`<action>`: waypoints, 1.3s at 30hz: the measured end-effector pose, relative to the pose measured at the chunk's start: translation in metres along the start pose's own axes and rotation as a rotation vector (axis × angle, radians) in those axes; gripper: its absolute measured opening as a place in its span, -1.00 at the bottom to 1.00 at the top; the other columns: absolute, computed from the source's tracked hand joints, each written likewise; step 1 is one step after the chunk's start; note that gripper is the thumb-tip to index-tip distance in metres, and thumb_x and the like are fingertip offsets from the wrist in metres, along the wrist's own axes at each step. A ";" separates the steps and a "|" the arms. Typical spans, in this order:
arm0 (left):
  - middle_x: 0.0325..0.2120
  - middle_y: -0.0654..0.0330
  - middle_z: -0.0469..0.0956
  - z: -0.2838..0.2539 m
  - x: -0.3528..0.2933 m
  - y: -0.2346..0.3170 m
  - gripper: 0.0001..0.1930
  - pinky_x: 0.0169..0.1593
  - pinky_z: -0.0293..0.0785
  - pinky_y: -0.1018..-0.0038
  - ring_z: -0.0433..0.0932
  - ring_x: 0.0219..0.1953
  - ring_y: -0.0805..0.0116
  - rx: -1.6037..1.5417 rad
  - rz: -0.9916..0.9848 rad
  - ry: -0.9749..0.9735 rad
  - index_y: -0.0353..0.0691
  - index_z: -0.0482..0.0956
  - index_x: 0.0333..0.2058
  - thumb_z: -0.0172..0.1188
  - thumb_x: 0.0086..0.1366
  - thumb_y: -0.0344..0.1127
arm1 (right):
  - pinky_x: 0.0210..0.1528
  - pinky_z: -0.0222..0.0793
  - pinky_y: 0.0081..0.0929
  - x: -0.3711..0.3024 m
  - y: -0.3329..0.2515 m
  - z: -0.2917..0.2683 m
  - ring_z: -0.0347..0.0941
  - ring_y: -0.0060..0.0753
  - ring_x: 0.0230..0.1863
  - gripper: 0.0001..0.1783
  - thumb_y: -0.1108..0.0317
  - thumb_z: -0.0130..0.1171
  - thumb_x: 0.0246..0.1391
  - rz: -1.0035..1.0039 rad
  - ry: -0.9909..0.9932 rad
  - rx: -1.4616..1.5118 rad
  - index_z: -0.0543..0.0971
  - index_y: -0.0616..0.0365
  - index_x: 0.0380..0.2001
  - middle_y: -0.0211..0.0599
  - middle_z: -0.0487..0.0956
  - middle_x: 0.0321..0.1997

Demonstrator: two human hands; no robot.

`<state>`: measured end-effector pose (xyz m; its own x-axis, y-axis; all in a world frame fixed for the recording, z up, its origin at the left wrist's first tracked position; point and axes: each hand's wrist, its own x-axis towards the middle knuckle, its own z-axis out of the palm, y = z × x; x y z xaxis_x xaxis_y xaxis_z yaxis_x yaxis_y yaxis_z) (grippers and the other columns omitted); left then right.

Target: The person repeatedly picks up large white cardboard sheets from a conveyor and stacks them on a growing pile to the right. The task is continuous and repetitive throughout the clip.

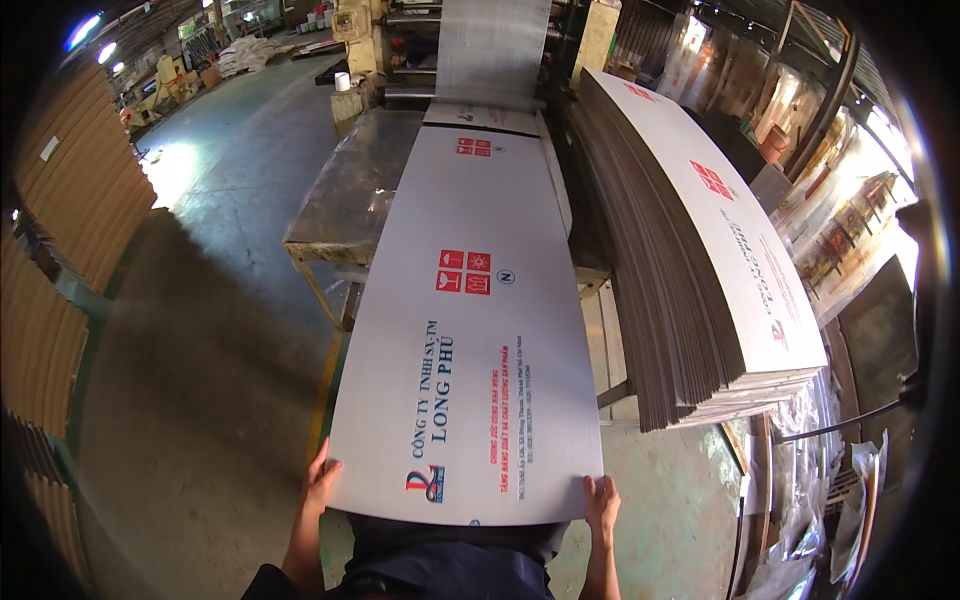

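A long white printed cardboard sheet (pixel 400 330) stretches from my waist toward the machine, with red square symbols and blue and red lettering on its face. My left hand (pixel 319 478) grips its near left edge, thumb on top and fingers partly hidden below. At the near right corner my right hand (pixel 600 502) pinches the other edge the same way. The sheet's far part rests by a metal-topped table (pixel 350 190). Beyond its far end lies another printed sheet (pixel 480 117), partly inside the printing machine (pixel 490 50).
To the right stands a tall stack of similar printed sheets (pixel 690 300). Piles of brown cardboard (pixel 80 190) line the left side. Plastic-wrapped scraps (pixel 800 500) lie at the lower right. A white roll (pixel 342 81) sits beside the machine.
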<state>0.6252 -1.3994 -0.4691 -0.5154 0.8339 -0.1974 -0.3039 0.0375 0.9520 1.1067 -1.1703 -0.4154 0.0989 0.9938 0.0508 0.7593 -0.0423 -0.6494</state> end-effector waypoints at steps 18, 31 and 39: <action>0.09 0.24 0.44 0.027 0.271 0.013 -0.31 0.13 0.28 0.50 0.39 0.08 0.46 0.035 -0.017 0.099 -0.23 0.19 0.29 0.27 0.22 -0.36 | -0.30 0.36 -0.18 0.230 -0.073 0.142 0.49 -0.02 -0.42 -0.48 -0.05 0.14 0.11 0.038 0.022 0.048 0.54 0.31 -0.43 0.06 0.56 -0.47; -0.03 0.14 0.50 0.030 0.433 0.061 -0.31 -0.04 0.43 0.38 0.48 -0.04 0.32 0.239 0.186 0.500 -0.17 0.11 0.31 0.19 0.29 -0.14 | 0.19 0.30 -0.23 0.342 -0.232 0.096 0.35 0.03 0.19 -0.31 -0.11 0.08 0.14 -0.368 -0.281 -0.248 0.40 0.28 0.10 0.11 0.43 0.15; -0.26 0.08 0.60 0.052 0.259 0.032 -0.66 -0.31 0.51 0.50 0.61 -0.33 0.34 0.014 -0.075 0.191 -0.23 0.44 0.01 0.14 0.30 -0.25 | 0.35 0.01 -0.09 0.360 -0.165 -0.228 0.09 -0.05 0.38 -0.39 0.04 0.00 0.25 -0.162 0.249 -0.518 0.26 0.10 0.26 -0.09 0.20 0.37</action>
<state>0.5241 -1.1538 -0.4775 -0.6344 0.7091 -0.3076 -0.3371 0.1043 0.9357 1.1633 -0.8289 -0.1170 0.0556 0.9404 0.3356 0.9859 0.0014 -0.1673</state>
